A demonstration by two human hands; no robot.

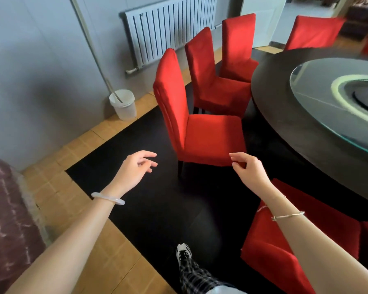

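Grey wall and tan tiled floor (57,187) frame a dining room with a black floor section (157,198) under the furniture. Far beyond and left of the left hand, a white bucket (124,107) stands against the wall with a long pole (89,43) leaning out of it. A white radiator (168,26) hangs further back.

The left hand (132,170) is stretched forward over the black floor section with its fingers loosely spread and slightly bent, holding nothing. A pale bangle (107,198) sits on that wrist.

Just ahead, between the 2 hands, stands the nearest red chair (208,134), upright, its back toward the left hand and its seat facing the table. The left hand is near the chair but apart from it.

The right hand (249,170), wearing a thin silver bracelet (288,216), hangs empty with relaxed, curled fingers at the seat's front corner. I cannot tell whether it touches the fabric.

Beyond the nearest chair, 2 more red chairs (219,90) stand in line. Right of the right hand curves a dark round table (285,115) carrying a glass turntable (319,96). Another red chair (263,247) sits beneath the right forearm, and a sneaker (184,252) steps forward below both hands.
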